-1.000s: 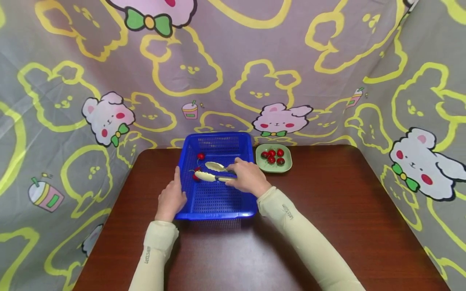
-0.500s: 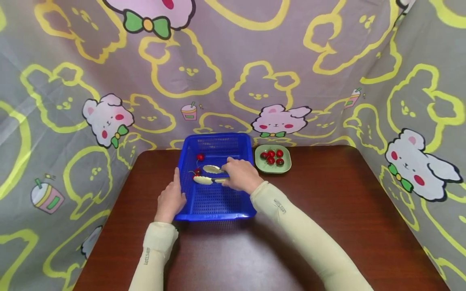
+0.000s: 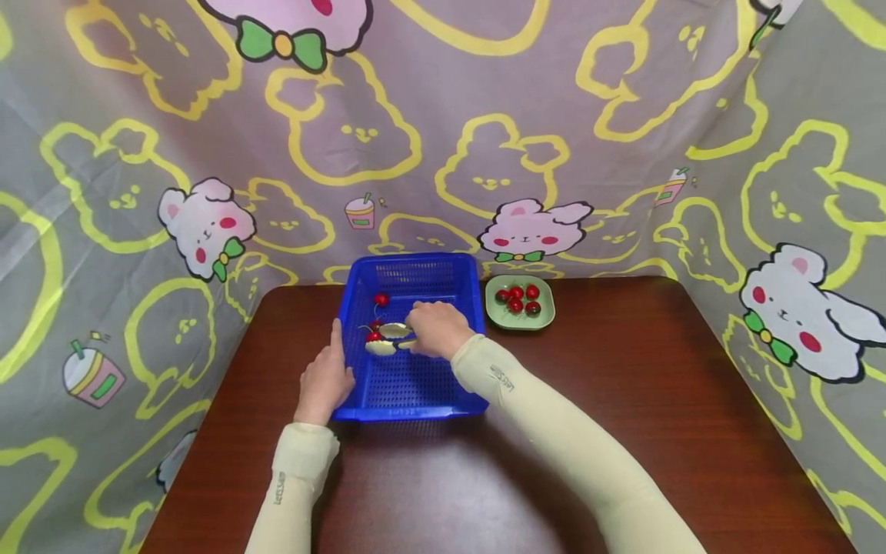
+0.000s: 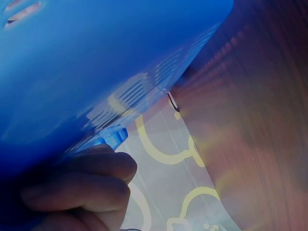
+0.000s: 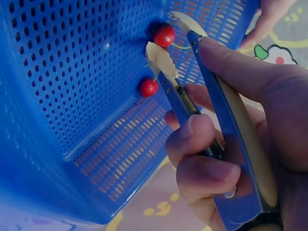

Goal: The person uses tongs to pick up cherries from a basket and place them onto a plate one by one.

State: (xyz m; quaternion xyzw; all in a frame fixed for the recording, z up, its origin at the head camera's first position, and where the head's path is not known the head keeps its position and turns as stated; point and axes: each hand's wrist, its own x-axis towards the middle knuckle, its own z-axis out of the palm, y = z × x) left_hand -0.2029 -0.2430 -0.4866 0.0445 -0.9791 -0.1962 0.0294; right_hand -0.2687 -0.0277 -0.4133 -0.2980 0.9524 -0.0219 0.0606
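Blue basket [image 3: 415,413] I'm eyeing remotely, left hand [image 3: 327,383] clamping fingers on it, right hand [image 3: 438,329] wrapping fingers round tongs [image 5: 236,125], cherries [image 5: 164,35] sitting close

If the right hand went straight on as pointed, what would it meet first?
Through its tongs, the right hand would likely meet the red cherry by their tips; depth is unclear.
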